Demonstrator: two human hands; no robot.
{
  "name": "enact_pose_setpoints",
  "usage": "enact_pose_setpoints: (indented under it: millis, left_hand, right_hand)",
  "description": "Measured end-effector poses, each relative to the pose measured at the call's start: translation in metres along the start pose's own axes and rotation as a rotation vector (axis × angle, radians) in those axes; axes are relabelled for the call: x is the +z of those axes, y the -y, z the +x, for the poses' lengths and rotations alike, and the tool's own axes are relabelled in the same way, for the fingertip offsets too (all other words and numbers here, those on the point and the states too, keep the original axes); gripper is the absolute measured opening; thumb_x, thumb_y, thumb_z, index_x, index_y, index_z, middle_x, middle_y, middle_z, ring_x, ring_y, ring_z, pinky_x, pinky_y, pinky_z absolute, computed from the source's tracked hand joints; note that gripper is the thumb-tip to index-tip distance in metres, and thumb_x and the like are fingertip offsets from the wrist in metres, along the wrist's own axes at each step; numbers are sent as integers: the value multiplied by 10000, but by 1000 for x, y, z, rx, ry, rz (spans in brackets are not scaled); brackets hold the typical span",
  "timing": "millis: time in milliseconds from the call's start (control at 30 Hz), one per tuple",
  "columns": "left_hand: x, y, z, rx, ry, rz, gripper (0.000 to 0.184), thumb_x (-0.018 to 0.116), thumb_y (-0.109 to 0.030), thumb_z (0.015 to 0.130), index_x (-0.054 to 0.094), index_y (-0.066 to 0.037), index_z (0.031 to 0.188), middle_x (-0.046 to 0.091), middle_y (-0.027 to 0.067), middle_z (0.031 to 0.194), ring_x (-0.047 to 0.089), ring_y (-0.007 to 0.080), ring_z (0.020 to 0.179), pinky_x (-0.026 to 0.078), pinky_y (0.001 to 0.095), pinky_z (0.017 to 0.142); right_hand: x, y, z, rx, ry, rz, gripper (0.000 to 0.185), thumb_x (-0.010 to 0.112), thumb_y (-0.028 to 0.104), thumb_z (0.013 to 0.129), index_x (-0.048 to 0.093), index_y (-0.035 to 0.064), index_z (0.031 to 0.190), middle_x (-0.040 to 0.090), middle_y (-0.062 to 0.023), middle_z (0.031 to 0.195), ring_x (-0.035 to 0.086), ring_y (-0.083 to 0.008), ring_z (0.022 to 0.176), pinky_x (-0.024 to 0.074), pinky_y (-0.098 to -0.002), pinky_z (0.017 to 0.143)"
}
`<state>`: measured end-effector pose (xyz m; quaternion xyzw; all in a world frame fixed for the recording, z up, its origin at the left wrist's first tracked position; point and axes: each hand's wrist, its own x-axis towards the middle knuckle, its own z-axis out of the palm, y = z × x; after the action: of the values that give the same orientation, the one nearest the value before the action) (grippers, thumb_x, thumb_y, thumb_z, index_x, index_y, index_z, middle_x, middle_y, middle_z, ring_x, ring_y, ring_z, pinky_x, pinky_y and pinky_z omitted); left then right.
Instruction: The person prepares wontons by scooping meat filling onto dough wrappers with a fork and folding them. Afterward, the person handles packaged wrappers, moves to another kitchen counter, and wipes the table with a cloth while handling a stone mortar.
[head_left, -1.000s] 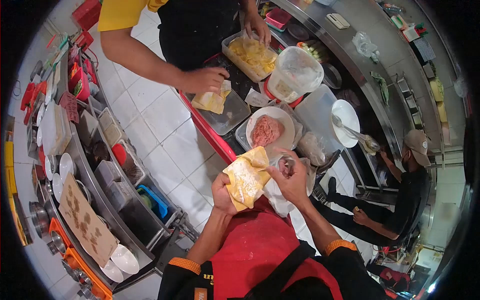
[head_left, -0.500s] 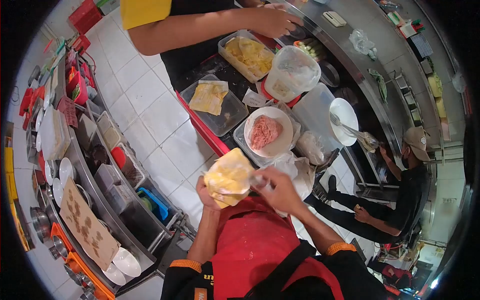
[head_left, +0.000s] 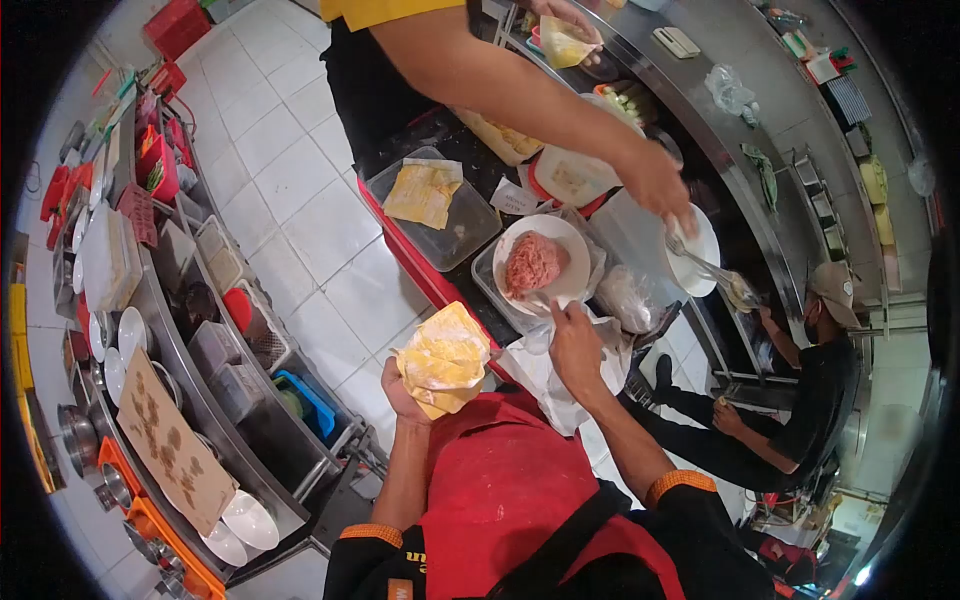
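Note:
My left hand (head_left: 402, 393) is closed around the edge of floury yellow dough wrappers (head_left: 445, 358), held up in front of the red apron. At the near rim of a white bowl (head_left: 573, 280), my right hand (head_left: 577, 350) has its fingers pinched together. What they grip is too small and blurred to name. Pink minced meat (head_left: 533, 264) lies heaped in that bowl, which rests on a clear plastic container. Farther left, more yellow wrappers (head_left: 424, 192) lie with paper in a shallow clear container (head_left: 460, 235).
A co-worker's arm (head_left: 500, 90) stretches across the table to a white plate (head_left: 703, 245) with a metal utensil; their other hand holds a yellow wrapper (head_left: 568, 42). Another person (head_left: 800, 400) sits at right. Shelves with bowls (head_left: 250, 520) stand left.
My right hand has moved away from the wrappers to the meat bowl's rim. My left hand has shifted slightly left with the wrappers. The co-worker's arm now reaches over the table towards the plate.

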<state>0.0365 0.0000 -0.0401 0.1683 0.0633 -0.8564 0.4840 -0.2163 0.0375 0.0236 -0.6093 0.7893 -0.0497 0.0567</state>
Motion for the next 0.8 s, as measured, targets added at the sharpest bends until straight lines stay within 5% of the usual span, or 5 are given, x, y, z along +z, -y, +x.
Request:
enact_pose_setpoints:
  millis: [233,367,433,667,800]
  left_hand:
    - [-5,-1,5,-39,-30,6,612,361,-391,877,467,44,1295,536,220,1287,547,375,1139,410,475,1011]
    - [-13,4,8,-65,-6,-8,586,354,-362,888,470,55,1283,539,223,1279,550,366,1137,412,462,1013]
    - [-7,4,12,-75,49,-1,633,342,-417,906,432,43,1332,504,225,1327,520,381,1180,387,476,1034]
    - [20,9,7,-131,90,-36,591,367,-351,880,459,56,1298,529,224,1298,546,373,1150,407,470,1019]
    - [7,14,10,-157,42,-12,578,387,-298,846,468,70,1285,535,221,1293,552,368,1144,403,469,1026]
  right_hand:
    - [-4,0,-5,27,79,2,441,535,-1,755,583,12,1193,548,-150,934,599,-324,821,496,-418,720]
    - [3,-10,-2,22,-59,32,450,551,1,759,562,10,1209,553,-165,999,618,-330,821,530,-436,684]
    - [-2,-7,1,-1,115,46,441,552,-2,756,571,4,1197,561,-182,1014,632,-345,826,532,-429,695]
    - [-10,-15,-1,22,149,120,390,581,9,752,630,16,1139,609,-172,951,642,-337,836,521,-415,708]
    - [-39,-6,-15,-6,130,753,235,641,49,807,696,25,1035,642,-124,875,622,-236,754,477,-327,678]
